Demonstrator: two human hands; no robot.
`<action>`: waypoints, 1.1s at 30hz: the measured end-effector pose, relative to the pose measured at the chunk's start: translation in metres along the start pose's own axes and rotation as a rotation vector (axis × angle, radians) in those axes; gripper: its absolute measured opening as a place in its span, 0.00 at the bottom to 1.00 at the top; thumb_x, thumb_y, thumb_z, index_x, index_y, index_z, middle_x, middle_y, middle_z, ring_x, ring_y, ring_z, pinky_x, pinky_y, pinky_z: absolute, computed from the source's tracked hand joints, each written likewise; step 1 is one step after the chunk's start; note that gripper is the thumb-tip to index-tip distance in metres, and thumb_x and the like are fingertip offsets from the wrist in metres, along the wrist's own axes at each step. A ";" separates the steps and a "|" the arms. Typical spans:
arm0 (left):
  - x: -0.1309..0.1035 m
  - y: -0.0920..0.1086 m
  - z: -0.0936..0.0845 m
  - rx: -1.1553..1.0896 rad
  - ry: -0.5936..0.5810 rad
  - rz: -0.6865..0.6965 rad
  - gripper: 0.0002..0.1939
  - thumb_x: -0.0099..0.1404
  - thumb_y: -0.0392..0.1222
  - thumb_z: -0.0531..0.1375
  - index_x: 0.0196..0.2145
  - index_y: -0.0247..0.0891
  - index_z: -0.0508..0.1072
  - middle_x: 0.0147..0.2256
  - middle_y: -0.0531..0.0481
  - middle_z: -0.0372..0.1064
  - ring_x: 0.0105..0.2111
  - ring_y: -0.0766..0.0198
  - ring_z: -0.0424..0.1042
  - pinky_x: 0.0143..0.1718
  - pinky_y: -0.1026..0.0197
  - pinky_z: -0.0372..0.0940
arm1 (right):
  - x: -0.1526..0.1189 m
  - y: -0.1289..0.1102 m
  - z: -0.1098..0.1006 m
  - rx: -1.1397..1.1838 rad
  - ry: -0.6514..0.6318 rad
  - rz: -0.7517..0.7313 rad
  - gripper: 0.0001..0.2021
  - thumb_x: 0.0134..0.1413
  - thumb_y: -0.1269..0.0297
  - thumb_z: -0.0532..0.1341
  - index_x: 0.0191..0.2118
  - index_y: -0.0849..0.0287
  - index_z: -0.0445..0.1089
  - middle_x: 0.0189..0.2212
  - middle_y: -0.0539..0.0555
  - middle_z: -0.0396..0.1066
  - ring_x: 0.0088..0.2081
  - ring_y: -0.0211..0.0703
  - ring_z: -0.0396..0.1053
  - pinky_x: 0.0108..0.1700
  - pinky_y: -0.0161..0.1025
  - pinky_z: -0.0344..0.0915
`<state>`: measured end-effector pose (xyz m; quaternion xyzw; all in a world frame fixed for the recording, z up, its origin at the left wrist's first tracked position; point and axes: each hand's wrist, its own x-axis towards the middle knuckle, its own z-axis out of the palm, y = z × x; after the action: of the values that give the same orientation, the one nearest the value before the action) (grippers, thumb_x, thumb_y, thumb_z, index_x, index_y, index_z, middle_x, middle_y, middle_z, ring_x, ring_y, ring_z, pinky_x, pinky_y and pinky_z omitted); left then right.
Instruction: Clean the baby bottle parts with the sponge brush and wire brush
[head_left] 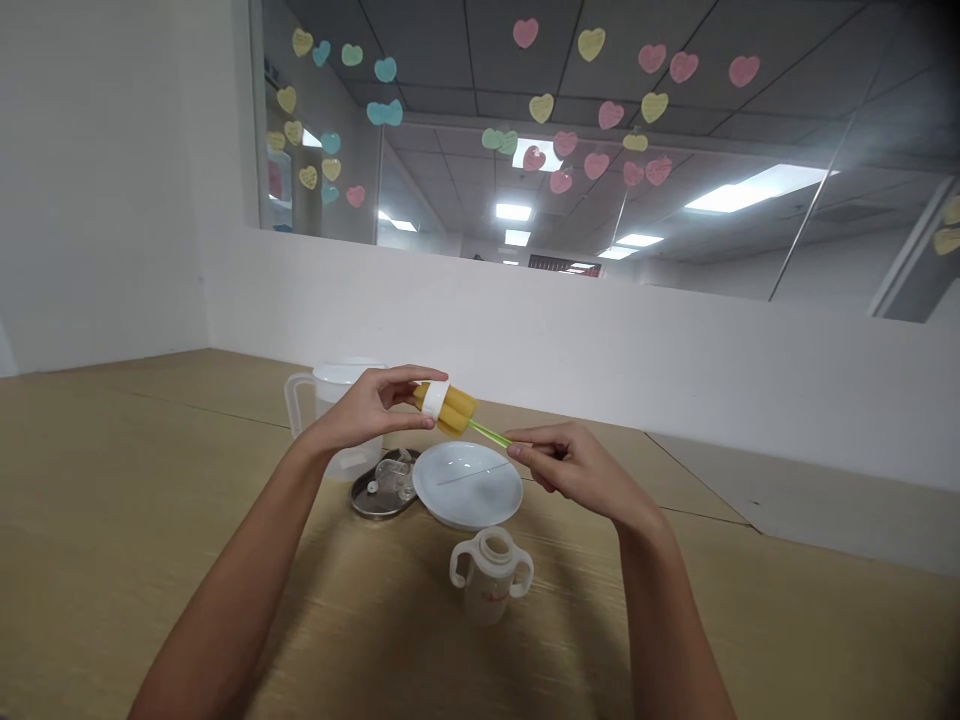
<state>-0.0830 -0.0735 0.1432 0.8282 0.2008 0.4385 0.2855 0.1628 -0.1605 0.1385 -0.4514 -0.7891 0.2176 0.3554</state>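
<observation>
Between the thumb and fingers of my left hand (386, 405) is a white ring (434, 399), probably a bottle collar. A yellow sponge brush (456, 411) passes through it, its tip showing on the left side. My right hand (566, 460) pinches the brush's thin green handle (489, 433), which slants down to the right. Both hands are raised above a white bowl (469, 510) with a thin straight line or stick across it. Nearer to me stands a translucent two-handled baby bottle (487, 590), upright with its top uncovered.
A clear plastic pitcher (300, 400) with a white lid stands behind my left hand. Beside the bowl, a metal tray (367, 508) carries clear and white small parts (394, 480). Behind the wooden table (150, 520) rise a white wall and a window with heart-shaped notes.
</observation>
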 end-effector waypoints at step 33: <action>0.005 0.001 0.005 0.117 -0.074 -0.171 0.18 0.59 0.54 0.55 0.33 0.34 0.72 0.29 0.49 0.66 0.28 0.65 0.65 0.31 0.62 0.64 | 0.000 -0.004 0.001 -0.191 0.000 -0.029 0.15 0.56 0.60 0.50 0.31 0.61 0.72 0.21 0.48 0.58 0.23 0.33 0.49 0.25 0.32 0.49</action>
<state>-0.0762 -0.0729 0.1445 0.8390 0.2853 0.3691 0.2802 0.1599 -0.1631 0.1408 -0.4719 -0.8126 0.1362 0.3137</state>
